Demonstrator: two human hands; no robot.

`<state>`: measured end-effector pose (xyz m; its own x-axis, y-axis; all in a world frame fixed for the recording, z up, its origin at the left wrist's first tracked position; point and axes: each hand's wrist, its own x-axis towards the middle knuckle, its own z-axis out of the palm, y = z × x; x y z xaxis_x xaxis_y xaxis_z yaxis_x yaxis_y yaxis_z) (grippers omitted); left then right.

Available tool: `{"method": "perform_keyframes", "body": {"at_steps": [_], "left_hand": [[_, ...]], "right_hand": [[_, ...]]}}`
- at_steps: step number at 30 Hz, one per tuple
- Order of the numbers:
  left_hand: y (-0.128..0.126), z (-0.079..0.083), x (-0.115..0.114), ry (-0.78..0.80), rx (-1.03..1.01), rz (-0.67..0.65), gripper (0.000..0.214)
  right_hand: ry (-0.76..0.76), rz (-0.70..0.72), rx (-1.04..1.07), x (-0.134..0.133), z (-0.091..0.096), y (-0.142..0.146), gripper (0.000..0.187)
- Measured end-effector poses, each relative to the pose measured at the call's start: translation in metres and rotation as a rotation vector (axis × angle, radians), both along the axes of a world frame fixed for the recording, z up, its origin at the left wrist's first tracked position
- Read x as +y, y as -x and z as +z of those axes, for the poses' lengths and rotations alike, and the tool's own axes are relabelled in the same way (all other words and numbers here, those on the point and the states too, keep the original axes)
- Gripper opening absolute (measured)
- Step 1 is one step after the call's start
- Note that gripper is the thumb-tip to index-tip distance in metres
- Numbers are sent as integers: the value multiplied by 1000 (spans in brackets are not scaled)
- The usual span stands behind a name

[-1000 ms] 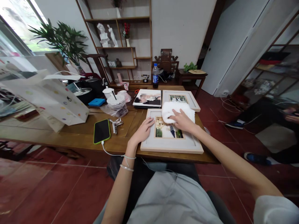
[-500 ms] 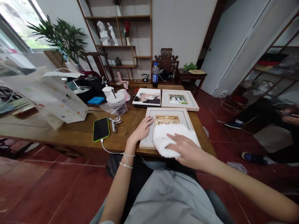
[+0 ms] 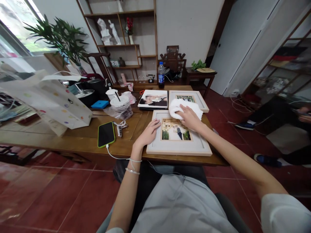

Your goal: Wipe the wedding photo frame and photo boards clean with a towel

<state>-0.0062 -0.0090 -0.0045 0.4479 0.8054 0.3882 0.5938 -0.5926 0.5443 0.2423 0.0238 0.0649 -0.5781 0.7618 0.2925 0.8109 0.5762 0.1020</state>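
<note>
A pale wooden picture frame (image 3: 155, 147) lies flat near the table's front edge, with a small photo in its middle. My left hand (image 3: 148, 132) rests on its left side, fingers stretched out. My right hand (image 3: 190, 117) grips a fluffy white cloth (image 3: 175, 106), which lies over the top right part of this frame and covers the lower part of a second picture frame (image 3: 204, 104) behind it. To the left of that second frame is a photo album (image 3: 153, 98) with a black-and-white picture on its cover.
A charging phone (image 3: 106, 134), a bagged drink cup (image 3: 120, 103) and a paper bag (image 3: 73, 110) are on the wooden table (image 3: 131, 129) to the left. A dark drink bottle (image 3: 161, 76) stands at the back. Another person (image 3: 284, 119) sits at the right.
My right hand has moved the cloth away from me, from the frame's lower right to its top edge, uncovering the photo. My left hand stays on the frame's left side.
</note>
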Motion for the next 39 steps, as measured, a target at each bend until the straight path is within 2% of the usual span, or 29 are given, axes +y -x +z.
{"method": "perform_keyframes", "body": {"at_steps": [2,5,8,13,17,21,26,28,32,35,39], "left_hand": [[-1,1,-1,4,-2,9,45],[-2,2,-2,17,-3,26,45],[-3,2,-3,24,-10,30,45],[-2,0,-2,7,-20,33,44],[-1,-1,-1,2,-14,29,43],[-1,-1,-1,2,-4,27,43],[-2,0,-1,3,9,28,42],[-2,0,-1,10,9,30,43],[-1,0,-1,11,4,23,43],[-1,0,-1,4,2,21,44],[-2,-1,0,-4,-8,18,44]], "right_hand": [[35,47,-37,-1,2,9,45],[111,107,-112,-21,5,21,43],[204,132,-144,-56,11,27,42],[317,272,-128,-122,28,27,41],[426,325,-57,-147,37,22,48],[417,289,-6,-137,25,14,55],[250,208,-53,-86,1,3,57],[157,166,-84,-61,-1,1,60],[-7,102,-114,-23,9,4,59],[-71,109,-129,-16,14,17,53],[60,135,-216,-31,13,40,43]]}}
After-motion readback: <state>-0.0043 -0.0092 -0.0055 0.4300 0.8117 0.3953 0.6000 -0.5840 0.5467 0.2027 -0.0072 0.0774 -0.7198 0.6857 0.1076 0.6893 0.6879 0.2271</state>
